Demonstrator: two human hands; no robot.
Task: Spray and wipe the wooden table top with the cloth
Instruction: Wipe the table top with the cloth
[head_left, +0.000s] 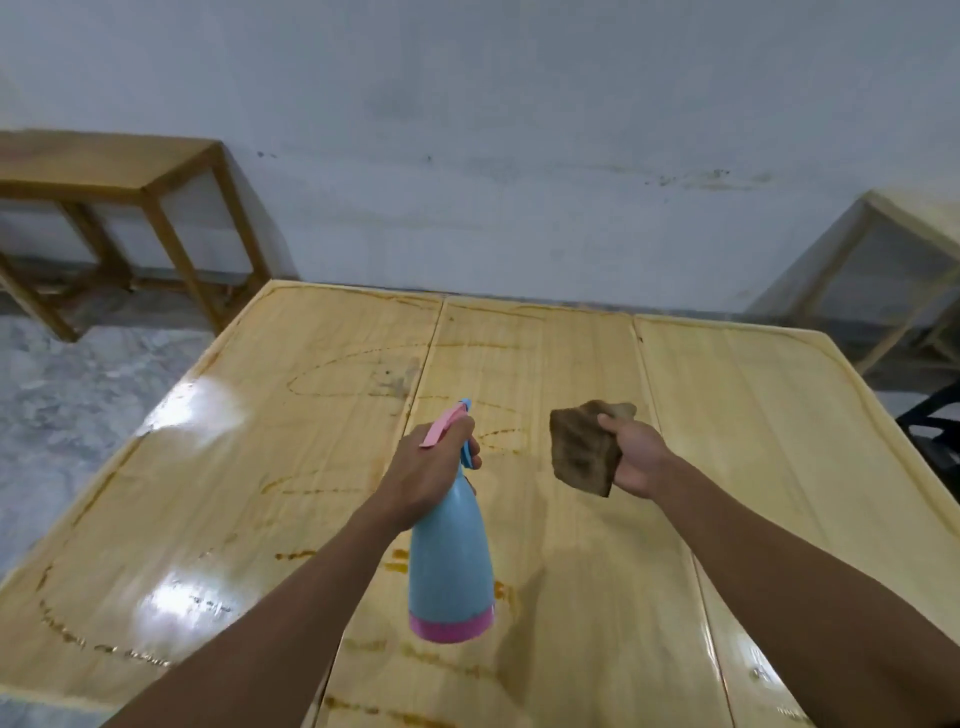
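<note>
My left hand (426, 473) grips the neck of a blue spray bottle (451, 561) with a pink base and pink trigger, held above the middle of the wooden table top (753, 415). The nozzle points away from me. My right hand (636, 457) holds a folded brown cloth (584, 447) in the air, to the right of the bottle and clear of the wood. Brown streaks and curved stain lines run over the glossy planks, and a grey smudge (392, 382) lies ahead of the nozzle.
A grey wall stands just behind the table's far edge. A darker wooden table (104, 166) stands at the back left on the grey floor. A pale wooden frame (883, 270) is at the back right, with a dark object (935, 426) at the right edge.
</note>
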